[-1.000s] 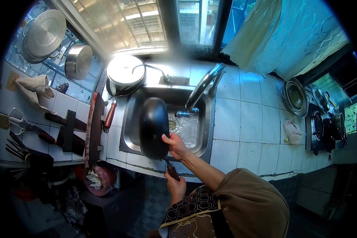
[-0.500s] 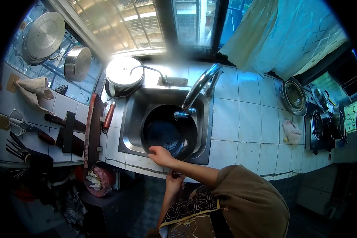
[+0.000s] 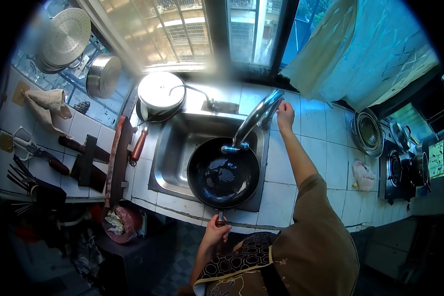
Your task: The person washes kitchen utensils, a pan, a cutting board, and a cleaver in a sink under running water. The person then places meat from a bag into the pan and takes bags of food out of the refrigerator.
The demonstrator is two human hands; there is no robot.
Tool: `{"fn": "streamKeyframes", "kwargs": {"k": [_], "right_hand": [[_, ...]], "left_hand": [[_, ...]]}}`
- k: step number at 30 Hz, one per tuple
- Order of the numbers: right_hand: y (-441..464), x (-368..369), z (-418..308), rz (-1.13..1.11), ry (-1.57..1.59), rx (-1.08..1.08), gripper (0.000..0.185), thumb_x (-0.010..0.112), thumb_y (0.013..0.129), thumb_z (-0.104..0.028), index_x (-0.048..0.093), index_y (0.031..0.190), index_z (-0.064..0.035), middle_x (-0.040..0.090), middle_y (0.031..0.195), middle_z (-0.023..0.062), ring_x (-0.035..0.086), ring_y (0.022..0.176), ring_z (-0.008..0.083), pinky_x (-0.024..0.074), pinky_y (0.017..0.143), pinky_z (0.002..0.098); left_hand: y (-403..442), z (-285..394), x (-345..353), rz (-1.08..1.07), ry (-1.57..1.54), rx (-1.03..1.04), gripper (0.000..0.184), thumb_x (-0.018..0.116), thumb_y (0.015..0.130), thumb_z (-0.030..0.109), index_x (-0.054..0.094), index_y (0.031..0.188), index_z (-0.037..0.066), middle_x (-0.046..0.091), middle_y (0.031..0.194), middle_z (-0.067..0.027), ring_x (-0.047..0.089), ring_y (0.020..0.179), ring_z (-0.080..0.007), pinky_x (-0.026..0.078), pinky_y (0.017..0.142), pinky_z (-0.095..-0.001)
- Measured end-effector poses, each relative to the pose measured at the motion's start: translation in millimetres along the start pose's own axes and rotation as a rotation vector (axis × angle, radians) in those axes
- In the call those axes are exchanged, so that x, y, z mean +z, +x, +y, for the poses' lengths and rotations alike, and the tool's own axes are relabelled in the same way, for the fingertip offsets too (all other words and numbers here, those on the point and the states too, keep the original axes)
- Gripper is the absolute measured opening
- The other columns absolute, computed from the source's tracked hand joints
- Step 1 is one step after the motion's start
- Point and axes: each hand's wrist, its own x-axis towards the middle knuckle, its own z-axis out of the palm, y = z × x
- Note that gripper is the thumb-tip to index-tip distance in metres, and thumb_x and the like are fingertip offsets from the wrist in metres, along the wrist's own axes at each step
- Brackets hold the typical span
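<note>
A black frying pan is held level over the right part of the steel sink, its inside wet with small patches of water. My left hand is wrapped around the pan's handle at the counter's front edge. Reaching forward, my right hand is closed at the chrome faucet's lever, which the fingers mostly hide. The faucet leans out over the pan, with its spout end above the far part of the pan.
A lidded pot stands behind the sink's left corner. Left of the sink are a red-handled tool, a knife rack and scissors. To the right are a plastic bag, stacked bowls and a gas stove.
My right hand has left the pan's near rim and moved forward and right to the faucet. The pan has shifted right and slightly toward me, still in my left hand.
</note>
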Motion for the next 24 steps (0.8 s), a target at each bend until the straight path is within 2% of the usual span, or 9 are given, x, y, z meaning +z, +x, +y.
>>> {"fn": "streamKeyframes", "kwargs": {"k": [2,5,10,13,16,18,19,21,24], "right_hand": [[30.8,7.7,11.8,-0.083,-0.229,-0.068,0.023,0.049,0.081,-0.022,0.060,0.079,-0.0024,0.061,0.074,0.0144,0.059,0.072,0.0287,0.0444,0.066,0.0357],[55.6,15.3,13.7,-0.135,-0.354,-0.033,0.022,0.049,0.082,-0.022,0.061,0.081,-0.0034,0.061,0.079,0.0168,0.059,0.077,0.0333,0.0447,0.067,0.0391],[70.2,19.4,22.4,-0.224,-0.406,-0.108,0.019,0.050,0.082,-0.020,0.062,0.084,-0.0049,0.062,0.082,0.0160,0.059,0.079,0.0324,0.0448,0.068,0.0392],[71.6,20.1,24.8,-0.267,-0.283,-0.150,0.017,0.051,0.082,-0.019,0.061,0.085,-0.0052,0.062,0.078,0.0143,0.059,0.078,0.0304,0.0450,0.068,0.0381],[63.2,14.7,6.3,-0.343,-0.327,-0.094,0.015,0.050,0.081,-0.015,0.060,0.091,-0.0076,0.061,0.089,0.0113,0.059,0.083,0.0284,0.0452,0.070,0.0363],[54.9,12.0,-4.1,-0.250,-0.554,-0.219,0.021,0.053,0.078,-0.016,0.057,0.097,-0.0094,0.053,0.106,0.0107,0.056,0.089,0.0294,0.0450,0.075,0.0367],[52.5,11.2,-10.0,-0.249,-0.553,-0.220,0.021,0.053,0.078,-0.016,0.057,0.097,-0.0094,0.053,0.106,0.0107,0.056,0.089,0.0294,0.0450,0.075,0.0367],[49.5,8.8,-19.4,-0.391,-0.601,-0.147,0.028,0.055,0.075,-0.019,0.054,0.101,-0.0098,0.044,0.117,0.0115,0.053,0.096,0.0313,0.0440,0.079,0.0386],[45.1,8.8,-23.1,-0.396,-0.598,-0.188,0.030,0.056,0.073,-0.022,0.055,0.100,-0.0083,0.045,0.114,0.0130,0.053,0.096,0.0330,0.0437,0.080,0.0407]], "left_hand": [[0.0,3.7,2.9,0.026,0.015,-0.006,0.026,0.059,0.074,-0.002,0.039,0.087,0.006,0.042,0.053,-0.0012,0.041,0.039,-0.0088,0.037,0.034,-0.0233],[-0.8,4.2,4.0,0.040,-0.033,-0.007,0.026,0.059,0.073,-0.002,0.039,0.087,0.006,0.042,0.054,-0.0012,0.041,0.039,-0.0088,0.037,0.034,-0.0235],[0.2,1.7,5.7,0.044,-0.062,-0.010,0.028,0.060,0.073,-0.002,0.039,0.088,0.006,0.042,0.055,-0.0009,0.041,0.039,-0.0090,0.037,0.034,-0.0236],[-0.1,1.5,6.7,0.039,-0.060,-0.009,0.028,0.060,0.073,-0.002,0.039,0.089,0.006,0.042,0.055,-0.0009,0.042,0.039,-0.0090,0.037,0.034,-0.0236],[1.2,-1.2,5.9,0.045,-0.039,-0.005,0.028,0.061,0.073,-0.002,0.039,0.089,0.006,0.042,0.055,-0.0010,0.041,0.039,-0.0090,0.037,0.034,-0.0236],[1.5,-1.8,6.1,0.048,-0.039,-0.003,0.028,0.060,0.073,-0.002,0.039,0.089,0.006,0.042,0.055,-0.0011,0.041,0.039,-0.0090,0.037,0.034,-0.0236],[1.2,-2.5,6.5,0.050,-0.039,-0.004,0.028,0.060,0.073,-0.002,0.039,0.089,0.006,0.043,0.056,-0.0012,0.041,0.039,-0.0091,0.037,0.034,-0.0236],[0.8,-3.3,7.2,0.048,-0.048,0.000,0.029,0.060,0.072,-0.002,0.039,0.089,0.006,0.043,0.056,-0.0013,0.041,0.039,-0.0091,0.036,0.034,-0.0236],[0.2,-3.7,8.1,0.050,-0.059,0.009,0.029,0.060,0.072,-0.003,0.039,0.089,0.006,0.043,0.058,-0.0016,0.041,0.039,-0.0091,0.037,0.034,-0.0237]]}}
